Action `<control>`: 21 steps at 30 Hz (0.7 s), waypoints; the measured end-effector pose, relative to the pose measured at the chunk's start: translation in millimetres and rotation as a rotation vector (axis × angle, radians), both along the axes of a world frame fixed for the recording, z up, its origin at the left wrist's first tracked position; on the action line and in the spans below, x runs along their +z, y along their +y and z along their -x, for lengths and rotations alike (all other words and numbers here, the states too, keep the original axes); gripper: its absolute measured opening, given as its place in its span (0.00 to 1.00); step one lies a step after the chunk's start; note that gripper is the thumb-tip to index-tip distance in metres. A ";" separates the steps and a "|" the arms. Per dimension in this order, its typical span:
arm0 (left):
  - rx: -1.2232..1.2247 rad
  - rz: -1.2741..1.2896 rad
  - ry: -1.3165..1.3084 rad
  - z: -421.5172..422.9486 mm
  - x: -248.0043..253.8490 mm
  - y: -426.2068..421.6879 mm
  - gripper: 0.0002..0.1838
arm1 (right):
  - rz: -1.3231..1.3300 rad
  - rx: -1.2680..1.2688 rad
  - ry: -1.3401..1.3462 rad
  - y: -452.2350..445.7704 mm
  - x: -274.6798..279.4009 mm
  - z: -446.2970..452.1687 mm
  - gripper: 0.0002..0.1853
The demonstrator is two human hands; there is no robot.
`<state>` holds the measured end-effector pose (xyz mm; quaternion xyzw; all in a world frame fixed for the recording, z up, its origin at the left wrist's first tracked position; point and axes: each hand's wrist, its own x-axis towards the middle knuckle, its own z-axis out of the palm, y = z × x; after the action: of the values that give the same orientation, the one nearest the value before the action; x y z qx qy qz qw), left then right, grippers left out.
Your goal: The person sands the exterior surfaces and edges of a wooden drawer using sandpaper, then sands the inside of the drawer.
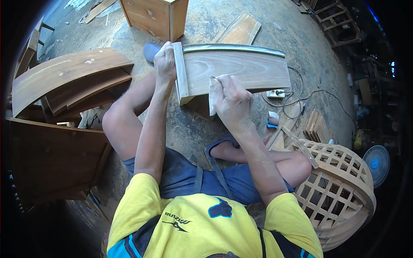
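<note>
A wooden drawer (241,69) with a curved, grained side is held up in front of my knees. My left hand (165,64) is closed around the upper end of its pale front board (181,71). In my right hand (233,98) is a pale folded piece of sandpaper (212,98), pinched beside the lower edge of the drawer's side. Whether the sandpaper touches the wood I cannot tell. Both hands look dusty. The drawer's inside is mostly hidden.
Curved wooden furniture (64,77) stands at my left, and a wooden cabinet (150,19) ahead. To the right are a power strip (275,93) with a cable, a small roll (273,119), a slatted wooden frame (331,180) and a fan (376,165).
</note>
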<state>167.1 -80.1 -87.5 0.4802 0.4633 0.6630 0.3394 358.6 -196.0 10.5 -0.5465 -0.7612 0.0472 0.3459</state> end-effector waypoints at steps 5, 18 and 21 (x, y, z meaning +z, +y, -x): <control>-0.005 0.026 0.003 -0.2 -0.5 -4.8 0.24 | 0.026 0.074 0.062 -13.6 -3.7 31.2 0.03; 0.015 -0.054 0.070 -0.2 0.8 -5.2 0.23 | 0.106 0.077 0.087 44.6 1.6 25.1 0.06; -0.027 0.067 -0.056 -1.1 2.0 -9.0 0.23 | 0.069 0.076 0.074 68.9 -0.3 49.7 0.07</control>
<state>168.2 -89.1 -85.5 0.4560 0.4689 0.6558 0.3770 308.9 -127.1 10.3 -0.5267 -0.7661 0.1065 0.3527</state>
